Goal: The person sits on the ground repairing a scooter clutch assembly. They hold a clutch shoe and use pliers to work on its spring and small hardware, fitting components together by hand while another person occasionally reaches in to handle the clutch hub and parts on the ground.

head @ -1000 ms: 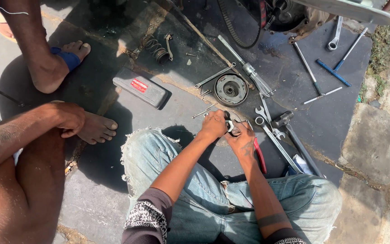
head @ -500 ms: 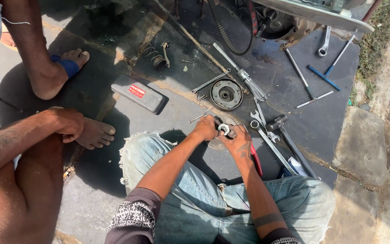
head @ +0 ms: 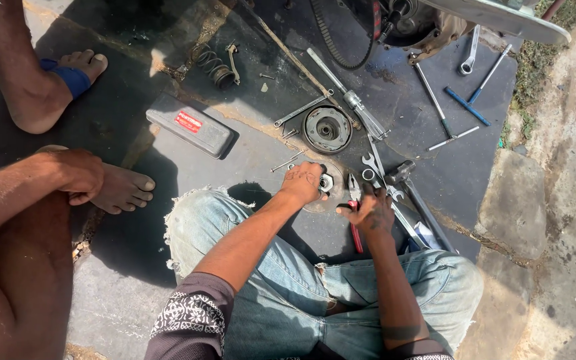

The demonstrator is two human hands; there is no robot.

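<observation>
My left hand (head: pixel 303 183) grips a small round metal part (head: pixel 326 183) on a flat disc (head: pixel 315 203) lying on the ground in front of my knees. My right hand (head: pixel 370 211) holds red-handled pliers (head: pixel 355 223), their jaws pointing up beside the small part. Both hands are dark with grease. Just beyond them lies a round clutch-like drum (head: pixel 327 129) with several wrenches around it.
A grey tool case (head: pixel 190 125) lies to the left. A coil spring (head: pixel 213 68), a long bar (head: pixel 288 53), spanners (head: pixel 375 167), screwdrivers (head: pixel 467 107) and a hammer (head: pixel 411 190) are scattered on dark oily ground. An engine with a belt (head: pixel 395 23) sits at the top. Another person's legs and arm (head: pixel 55 177) are at left.
My two hands, together on the small part a second ago, have separated; the right hand now holds the red-handled pliers slightly to the right. The view has shifted a little.
</observation>
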